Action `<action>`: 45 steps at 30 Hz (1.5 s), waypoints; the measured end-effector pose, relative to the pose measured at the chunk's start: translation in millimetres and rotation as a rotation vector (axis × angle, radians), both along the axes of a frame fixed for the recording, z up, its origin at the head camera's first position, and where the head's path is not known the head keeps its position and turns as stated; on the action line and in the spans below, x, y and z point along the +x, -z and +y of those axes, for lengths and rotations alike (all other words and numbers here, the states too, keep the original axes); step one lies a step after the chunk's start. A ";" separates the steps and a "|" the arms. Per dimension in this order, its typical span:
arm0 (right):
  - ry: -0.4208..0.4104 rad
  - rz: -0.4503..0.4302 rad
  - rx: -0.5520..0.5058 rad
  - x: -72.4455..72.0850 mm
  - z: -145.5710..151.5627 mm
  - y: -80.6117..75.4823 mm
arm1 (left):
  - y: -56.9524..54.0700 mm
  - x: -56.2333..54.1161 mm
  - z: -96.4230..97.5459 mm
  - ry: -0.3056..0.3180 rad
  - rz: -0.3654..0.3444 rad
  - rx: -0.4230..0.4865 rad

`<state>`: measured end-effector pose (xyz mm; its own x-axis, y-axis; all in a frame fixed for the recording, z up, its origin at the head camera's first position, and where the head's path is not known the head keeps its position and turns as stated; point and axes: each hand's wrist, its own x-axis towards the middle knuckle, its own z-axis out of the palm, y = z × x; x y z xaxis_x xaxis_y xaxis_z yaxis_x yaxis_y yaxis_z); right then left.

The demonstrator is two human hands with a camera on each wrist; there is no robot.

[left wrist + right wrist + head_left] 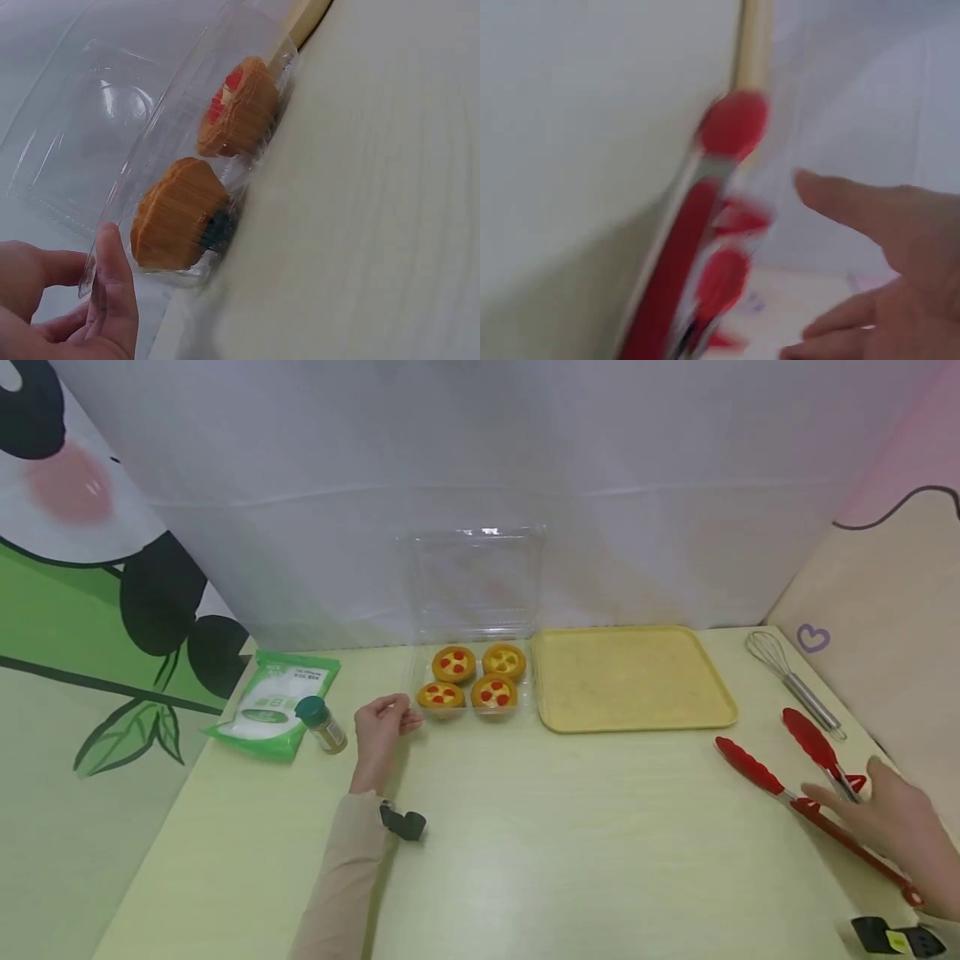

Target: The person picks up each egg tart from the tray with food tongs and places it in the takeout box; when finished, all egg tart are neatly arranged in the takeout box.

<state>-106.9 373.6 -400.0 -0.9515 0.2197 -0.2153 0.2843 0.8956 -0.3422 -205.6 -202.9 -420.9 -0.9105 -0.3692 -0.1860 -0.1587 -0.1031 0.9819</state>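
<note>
At the near left corner of a clear plastic clamshell box (480,633), my left hand (381,731) pinches the rim between thumb and fingers. The left wrist view shows those fingers (114,289) at the edge of the plastic. The box's lid (477,578) stands up at the back. Several small round tarts (453,665) with red and yellow tops sit inside. Over on the right, my right hand (892,818) is spread above red-tipped tongs (750,766), whose two arms lie apart on the table. In the right wrist view the tongs (682,255) are blurred beside the spread fingers.
A yellow tray (637,681) lies right beside the box. The whisk (806,693) is at the table's right edge, behind the tongs. On the left are a green and white bag (277,706) and a green-capped shaker jar (322,725). A white curtain (637,485) hangs behind the table.
</note>
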 end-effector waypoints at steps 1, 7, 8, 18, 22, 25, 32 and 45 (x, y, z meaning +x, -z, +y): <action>-0.031 0.068 -0.025 -2.4 -11.5 -7.8 | -2.1 -1.5 -2.9 0.022 -0.009 -0.014; -0.320 0.269 -0.289 -34.2 -98.2 -52.0 | -20.0 -14.0 -22.0 0.181 -0.108 -0.234; -0.375 0.275 -0.337 -42.5 -112.6 -56.2 | -23.2 -17.0 -24.7 0.215 -0.121 -0.293; -0.522 0.070 -0.666 -163.3 -237.5 -36.3 | -42.6 -63.8 -32.5 0.475 -0.179 -0.649; -0.412 -0.009 -0.812 -203.2 -263.9 -16.0 | -40.2 -83.0 -25.3 0.493 -0.200 -0.638; -0.280 -0.017 -0.913 -225.7 -275.0 -0.7 | -36.4 -95.0 -21.2 0.467 -0.178 -0.603; -0.052 0.040 -1.101 -248.1 -297.3 20.2 | -22.9 -112.5 -21.4 0.307 -0.105 -0.425; -0.105 0.037 -1.306 -250.9 -292.0 21.6 | -14.4 -126.2 -17.0 0.215 -0.005 -0.049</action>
<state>-357.8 81.6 -421.6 -0.9611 -0.2049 -0.1851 0.2055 -0.0827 -0.9752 -331.8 -219.8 -406.4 -0.9685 -0.1754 -0.1770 -0.1765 -0.0182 0.9841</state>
